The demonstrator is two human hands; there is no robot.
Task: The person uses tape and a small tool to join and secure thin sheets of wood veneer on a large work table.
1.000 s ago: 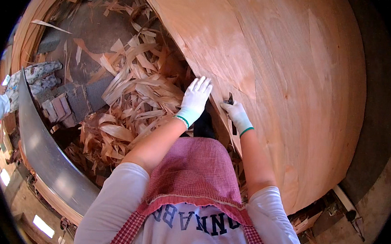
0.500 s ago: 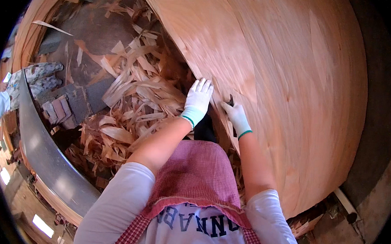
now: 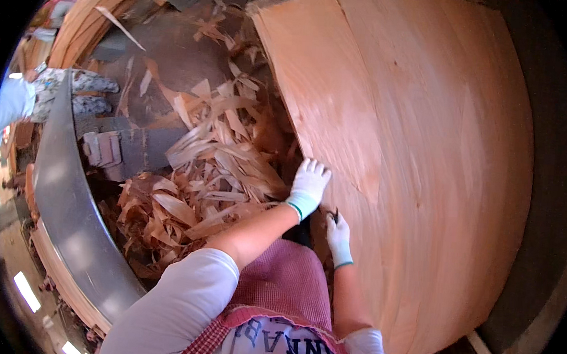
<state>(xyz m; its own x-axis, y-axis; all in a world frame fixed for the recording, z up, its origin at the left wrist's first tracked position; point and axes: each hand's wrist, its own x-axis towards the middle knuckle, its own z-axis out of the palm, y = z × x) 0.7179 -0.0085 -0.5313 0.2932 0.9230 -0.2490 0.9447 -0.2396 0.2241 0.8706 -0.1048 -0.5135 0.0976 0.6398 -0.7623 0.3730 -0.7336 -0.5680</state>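
Note:
A broad stack of pale wood veneer sheets rises on my right, with its near-left edge running past my hands. My left hand, in a white glove with a green cuff, lies over that edge, its fingers stretched out on the top sheet. Just nearer to me, my right hand, gloved alike, is closed around a small dark tool. Only the tool's tip sticks out above the fingers, so its kind is unclear. A pointed overlap of veneer shows on the top sheet beyond my left hand.
Torn veneer strips heap on the floor left of the stack, beside some bricks. A curved grey metal surface stands at the left. Another person's patterned sleeves show behind it. More veneer stands far left.
The view has shifted, so the stack and scraps sit lower and further right. My right hand has come nearer to me along the stack's edge with the dark tool; my left stays on the edge.

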